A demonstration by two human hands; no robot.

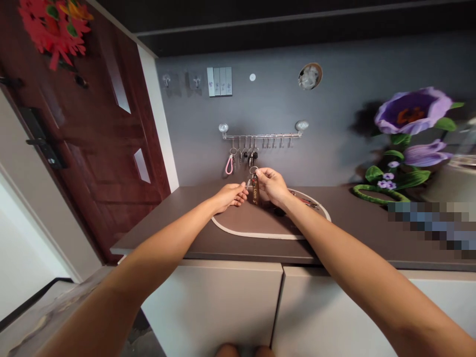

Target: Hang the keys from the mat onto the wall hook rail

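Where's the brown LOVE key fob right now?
In the head view, the key fob is slightly right of centre, between the left hand and the right hand, below the hook rail.

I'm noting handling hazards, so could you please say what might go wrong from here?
The right hand only pinches the silver metal ring, so it could slip onto the brown, cream-edged mat.

The brown strap with gold "Love" lettering hangs between it and the left hand, and could get in their way.

Metal keys hang behind and above on the clear wall-mounted rail, so a raised hand might knock them.
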